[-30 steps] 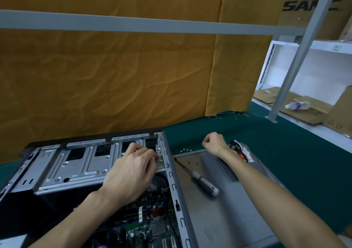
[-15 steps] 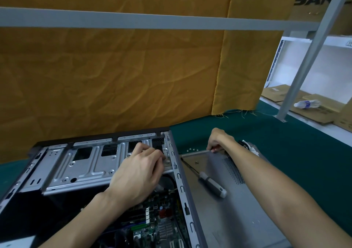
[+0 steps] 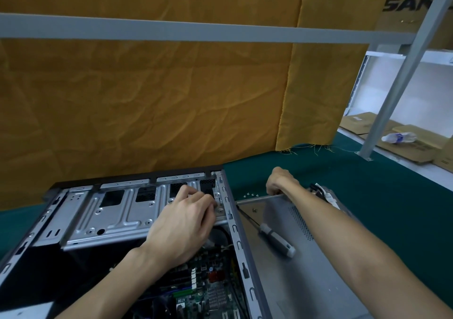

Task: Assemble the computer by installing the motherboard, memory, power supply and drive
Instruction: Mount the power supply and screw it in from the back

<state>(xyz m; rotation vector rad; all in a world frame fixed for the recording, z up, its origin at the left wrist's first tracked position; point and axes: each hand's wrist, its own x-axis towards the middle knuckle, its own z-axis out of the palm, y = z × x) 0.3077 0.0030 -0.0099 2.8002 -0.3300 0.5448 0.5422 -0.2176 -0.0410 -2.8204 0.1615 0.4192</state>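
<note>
An open computer case (image 3: 235,230) lies flat on the green mat, with the motherboard (image 3: 208,291) inside at the near end. A silver drive cage (image 3: 110,218) spans the case's far end. My left hand (image 3: 181,225) rests on the cage's right end, fingers curled and tips hidden near the case wall. My right hand (image 3: 282,181) reaches to the far rim of the grey side panel (image 3: 318,269), fingers curled downward and pinching at something small. Loose screws (image 3: 252,194) lie just left of it. A screwdriver (image 3: 277,240) lies on the panel.
A bundle of cables (image 3: 321,191) sits behind my right forearm. An orange cloth (image 3: 147,98) hangs behind the case. A grey frame post (image 3: 382,115) stands at the right. Cardboard boxes and a plastic bottle (image 3: 398,137) lie beyond the mat.
My right hand dropped from a raised fist to the side panel's far rim, fingers now pointing down beside the screws. My left hand stays on the drive cage.
</note>
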